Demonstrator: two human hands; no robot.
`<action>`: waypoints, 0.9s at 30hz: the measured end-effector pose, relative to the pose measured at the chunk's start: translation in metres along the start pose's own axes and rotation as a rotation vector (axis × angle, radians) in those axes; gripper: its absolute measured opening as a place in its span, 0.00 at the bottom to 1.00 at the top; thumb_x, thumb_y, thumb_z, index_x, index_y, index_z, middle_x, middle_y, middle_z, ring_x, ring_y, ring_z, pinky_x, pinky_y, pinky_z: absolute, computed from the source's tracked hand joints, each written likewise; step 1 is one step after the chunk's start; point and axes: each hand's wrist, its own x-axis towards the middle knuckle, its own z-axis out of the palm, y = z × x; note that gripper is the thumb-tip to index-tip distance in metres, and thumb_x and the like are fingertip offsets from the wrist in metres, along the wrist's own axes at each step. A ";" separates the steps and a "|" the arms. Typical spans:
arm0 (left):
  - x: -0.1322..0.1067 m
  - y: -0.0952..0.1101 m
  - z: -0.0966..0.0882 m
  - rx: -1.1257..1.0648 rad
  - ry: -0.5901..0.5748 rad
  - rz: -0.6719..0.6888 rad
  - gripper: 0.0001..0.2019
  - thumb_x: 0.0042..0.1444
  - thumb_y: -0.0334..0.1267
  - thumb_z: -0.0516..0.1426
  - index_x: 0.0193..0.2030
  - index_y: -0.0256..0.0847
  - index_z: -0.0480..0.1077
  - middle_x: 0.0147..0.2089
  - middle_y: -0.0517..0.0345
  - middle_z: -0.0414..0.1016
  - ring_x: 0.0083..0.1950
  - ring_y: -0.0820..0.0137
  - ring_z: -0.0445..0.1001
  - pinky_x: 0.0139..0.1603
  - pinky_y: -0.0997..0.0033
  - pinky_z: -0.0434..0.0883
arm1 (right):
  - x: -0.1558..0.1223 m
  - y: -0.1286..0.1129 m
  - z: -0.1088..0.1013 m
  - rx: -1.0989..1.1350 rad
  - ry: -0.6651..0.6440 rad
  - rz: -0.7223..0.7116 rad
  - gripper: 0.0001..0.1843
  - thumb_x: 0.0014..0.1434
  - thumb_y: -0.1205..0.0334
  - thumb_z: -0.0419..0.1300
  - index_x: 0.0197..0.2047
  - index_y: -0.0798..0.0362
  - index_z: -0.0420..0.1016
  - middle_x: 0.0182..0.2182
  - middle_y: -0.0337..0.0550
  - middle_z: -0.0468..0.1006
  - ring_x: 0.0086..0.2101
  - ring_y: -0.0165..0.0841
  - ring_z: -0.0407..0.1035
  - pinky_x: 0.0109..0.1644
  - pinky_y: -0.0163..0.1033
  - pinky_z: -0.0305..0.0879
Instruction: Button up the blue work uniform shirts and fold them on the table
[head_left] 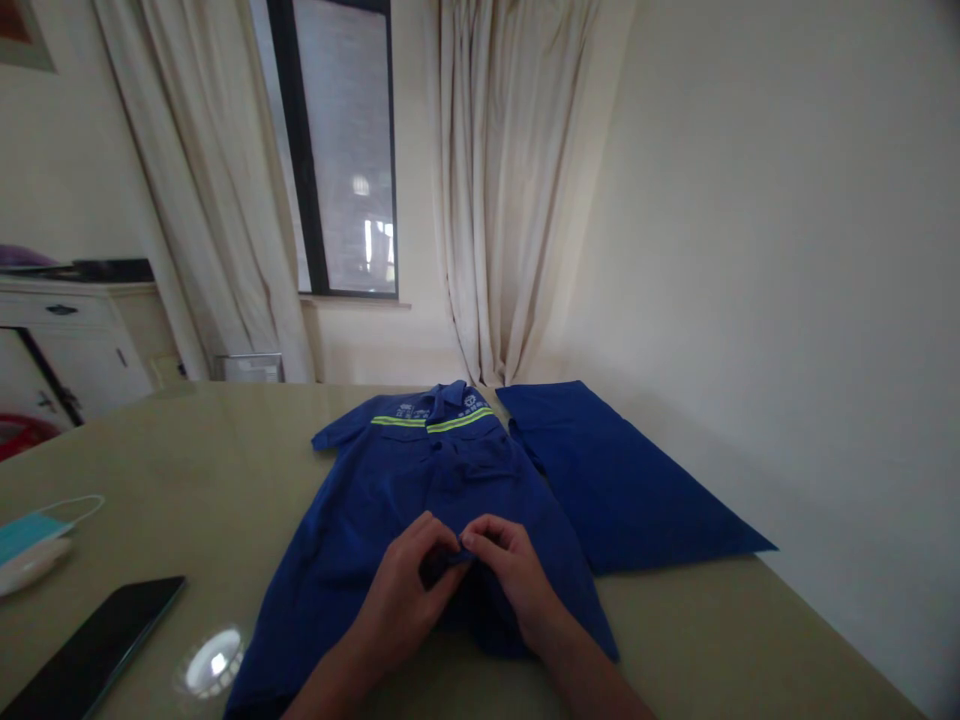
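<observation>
A blue short-sleeved work shirt (390, 490) lies front side up on the table, its collar at the far end and a yellow-green reflective stripe across the chest. Near its lower front, my left hand (416, 575) pinches the cloth between thumb and fingers. Close beside it, my right hand (506, 565) grips the same raised bit of the front edge, fingertips almost touching the left ones. Whether a button sits between the fingers is hidden. The shirt's lower edge is lifted around my hands.
A flat dark blue cloth (615, 480) lies right of the shirt, close to the wall. On the left of the glossy table (202, 470) are a black phone (101, 650), a white rounded object (34, 567) and a light blue face mask (34, 535). Curtains hang behind.
</observation>
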 end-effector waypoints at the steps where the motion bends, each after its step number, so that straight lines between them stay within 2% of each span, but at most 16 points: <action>1: 0.002 0.001 -0.002 -0.076 -0.029 -0.051 0.05 0.62 0.41 0.60 0.39 0.44 0.71 0.38 0.59 0.74 0.39 0.68 0.72 0.40 0.72 0.68 | 0.000 -0.001 -0.001 -0.039 -0.001 -0.031 0.14 0.53 0.51 0.72 0.31 0.53 0.80 0.29 0.38 0.77 0.34 0.34 0.69 0.42 0.37 0.62; 4: 0.007 0.000 -0.006 -0.248 -0.060 -0.165 0.13 0.65 0.49 0.56 0.39 0.42 0.73 0.35 0.59 0.76 0.37 0.68 0.73 0.39 0.72 0.68 | -0.001 -0.005 -0.006 -0.183 -0.018 -0.141 0.14 0.57 0.50 0.69 0.32 0.53 0.80 0.29 0.38 0.76 0.34 0.33 0.68 0.41 0.37 0.62; 6: 0.010 -0.004 -0.005 -0.311 -0.086 -0.210 0.14 0.65 0.50 0.57 0.38 0.41 0.74 0.35 0.59 0.77 0.37 0.68 0.74 0.39 0.72 0.69 | -0.001 -0.007 -0.008 -0.258 -0.039 -0.182 0.13 0.59 0.50 0.67 0.33 0.53 0.80 0.29 0.38 0.75 0.33 0.32 0.67 0.39 0.36 0.61; 9: 0.012 -0.011 -0.003 -0.358 -0.187 -0.216 0.14 0.63 0.49 0.59 0.41 0.41 0.77 0.40 0.56 0.81 0.42 0.65 0.77 0.43 0.70 0.70 | -0.002 -0.007 -0.010 -0.333 -0.049 -0.185 0.12 0.60 0.51 0.67 0.33 0.53 0.80 0.29 0.37 0.74 0.32 0.31 0.67 0.37 0.36 0.60; 11: 0.012 -0.013 -0.002 -0.353 -0.213 -0.222 0.14 0.63 0.49 0.59 0.41 0.40 0.78 0.40 0.55 0.82 0.42 0.65 0.77 0.43 0.70 0.70 | -0.002 -0.006 -0.009 -0.363 -0.049 -0.184 0.12 0.59 0.52 0.67 0.33 0.53 0.80 0.28 0.37 0.74 0.31 0.31 0.66 0.36 0.36 0.60; 17: 0.012 -0.014 0.001 -0.403 -0.178 -0.318 0.16 0.57 0.50 0.63 0.36 0.37 0.77 0.33 0.57 0.79 0.35 0.69 0.74 0.36 0.73 0.67 | -0.001 -0.005 -0.006 -0.357 -0.031 -0.158 0.13 0.59 0.52 0.65 0.32 0.54 0.80 0.27 0.38 0.74 0.29 0.30 0.65 0.34 0.35 0.59; 22: 0.013 -0.017 0.004 -0.466 -0.177 -0.393 0.16 0.53 0.50 0.65 0.31 0.37 0.73 0.28 0.61 0.75 0.29 0.73 0.68 0.30 0.74 0.61 | -0.003 -0.007 -0.006 -0.349 -0.072 -0.187 0.13 0.59 0.52 0.66 0.32 0.54 0.79 0.27 0.37 0.73 0.30 0.30 0.65 0.35 0.35 0.59; 27: 0.011 -0.015 0.007 -0.424 -0.159 -0.343 0.13 0.52 0.46 0.64 0.30 0.39 0.69 0.28 0.64 0.71 0.30 0.73 0.66 0.31 0.75 0.61 | -0.006 -0.009 -0.005 -0.380 -0.084 -0.192 0.13 0.60 0.52 0.66 0.33 0.53 0.80 0.27 0.36 0.72 0.29 0.29 0.64 0.34 0.35 0.58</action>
